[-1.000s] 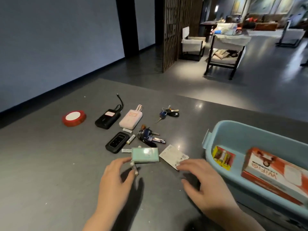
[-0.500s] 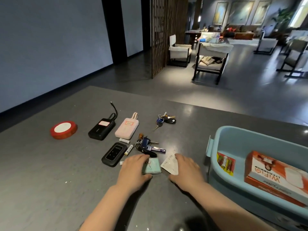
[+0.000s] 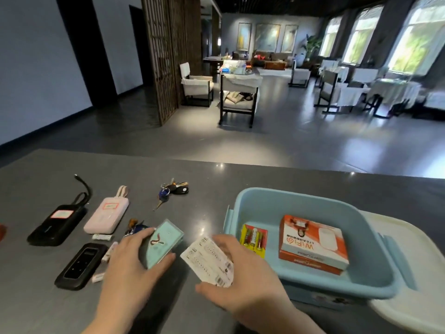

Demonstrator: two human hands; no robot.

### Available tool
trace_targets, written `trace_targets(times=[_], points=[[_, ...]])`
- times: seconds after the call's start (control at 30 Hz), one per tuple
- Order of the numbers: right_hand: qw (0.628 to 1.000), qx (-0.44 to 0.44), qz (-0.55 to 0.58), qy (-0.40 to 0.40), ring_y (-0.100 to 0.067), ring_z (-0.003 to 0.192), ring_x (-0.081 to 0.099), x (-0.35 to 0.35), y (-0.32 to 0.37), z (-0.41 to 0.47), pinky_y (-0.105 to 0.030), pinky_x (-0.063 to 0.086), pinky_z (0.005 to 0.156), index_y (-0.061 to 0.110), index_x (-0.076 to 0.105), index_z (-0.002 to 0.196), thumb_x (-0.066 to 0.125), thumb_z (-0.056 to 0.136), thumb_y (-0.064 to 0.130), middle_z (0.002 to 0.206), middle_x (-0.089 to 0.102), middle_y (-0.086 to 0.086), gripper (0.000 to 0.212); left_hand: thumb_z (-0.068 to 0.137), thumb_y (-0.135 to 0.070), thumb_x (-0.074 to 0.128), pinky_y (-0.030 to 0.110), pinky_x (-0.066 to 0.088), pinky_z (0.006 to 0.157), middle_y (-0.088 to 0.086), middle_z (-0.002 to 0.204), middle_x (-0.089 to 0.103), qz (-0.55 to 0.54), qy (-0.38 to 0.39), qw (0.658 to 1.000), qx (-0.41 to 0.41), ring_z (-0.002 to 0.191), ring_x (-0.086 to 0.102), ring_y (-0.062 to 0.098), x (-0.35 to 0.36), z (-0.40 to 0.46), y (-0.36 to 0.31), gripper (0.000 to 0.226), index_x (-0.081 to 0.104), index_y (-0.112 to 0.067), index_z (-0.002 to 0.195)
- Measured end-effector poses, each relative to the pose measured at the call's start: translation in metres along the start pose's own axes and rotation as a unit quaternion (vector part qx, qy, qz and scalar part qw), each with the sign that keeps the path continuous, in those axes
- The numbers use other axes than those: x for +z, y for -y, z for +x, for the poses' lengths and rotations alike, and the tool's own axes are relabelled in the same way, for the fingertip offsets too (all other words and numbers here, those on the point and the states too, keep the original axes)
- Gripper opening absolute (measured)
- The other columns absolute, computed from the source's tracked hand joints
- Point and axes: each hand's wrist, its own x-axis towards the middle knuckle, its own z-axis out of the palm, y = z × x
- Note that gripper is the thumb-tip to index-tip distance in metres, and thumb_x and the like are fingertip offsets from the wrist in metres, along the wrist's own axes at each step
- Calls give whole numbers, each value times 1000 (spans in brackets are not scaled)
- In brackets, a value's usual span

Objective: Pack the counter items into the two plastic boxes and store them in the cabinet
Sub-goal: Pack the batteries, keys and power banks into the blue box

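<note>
My left hand [image 3: 130,263] grips a mint-green flat case [image 3: 165,242], lifted and tilted above the grey counter [image 3: 216,179]. My right hand [image 3: 243,278] pinches a white printed paper slip [image 3: 208,259] just left of the blue plastic box [image 3: 301,198]. Inside that box lie a yellow-and-red battery pack [image 3: 254,238] and an orange WiFi carton [image 3: 313,244]. On the counter to the left are a black power bank [image 3: 57,222], a pink power bank [image 3: 107,215], a black device [image 3: 80,265], small white sticks [image 3: 102,236] and a key bunch [image 3: 172,190]. Another key bunch [image 3: 133,226] is partly hidden behind my left hand.
A white lid or second box [image 3: 409,268] lies under the blue box at the right. A red object's edge [image 3: 2,231] shows at the far left. Beyond the counter's far edge are an open floor, chairs and tables.
Both hands have lifted off the counter: the left took up the green case, the right took up the paper slip. The view tilted up and shifted right.
</note>
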Motion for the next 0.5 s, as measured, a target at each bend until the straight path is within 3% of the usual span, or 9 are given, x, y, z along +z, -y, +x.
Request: trace_targets(times=[0.13, 0.23, 0.33, 0.5], points=[[994, 8, -16, -110, 9, 96, 55, -66, -17, -15, -21, 52, 79, 53, 38, 118, 62, 54, 71, 105, 58, 31, 70, 62, -39, 84, 30, 39, 85, -13, 108, 54, -73, 14, 996, 43, 105, 50, 9, 21, 6, -55, 61, 56, -36, 115], [981, 53, -77, -171, 1, 103, 56, -101, -57, -4, -28, 49, 83, 46, 44, 119, 69, 60, 65, 111, 61, 24, 67, 61, -44, 82, 27, 36, 82, -21, 105, 51, -91, 21, 994, 64, 103, 48, 4, 37, 6, -80, 61, 54, -39, 115], [972, 99, -168, -131, -13, 107, 55, -112, -93, 20, -30, 45, 80, 41, 45, 121, 69, 66, 60, 116, 62, 14, 63, 60, -44, 82, 25, 36, 81, -21, 107, 52, -105, 28, 992, 70, 104, 49, 4, 51, 3, -93, 61, 55, -39, 115], [956, 70, -280, -54, -17, 111, 47, -94, -115, 69, -34, 41, 85, 35, 48, 126, 63, 66, 66, 115, 61, 7, 69, 60, -49, 79, 24, 35, 79, -29, 107, 48, -108, 35, 992, 49, 105, 44, -1, 62, 6, -97, 63, 53, -43, 117]])
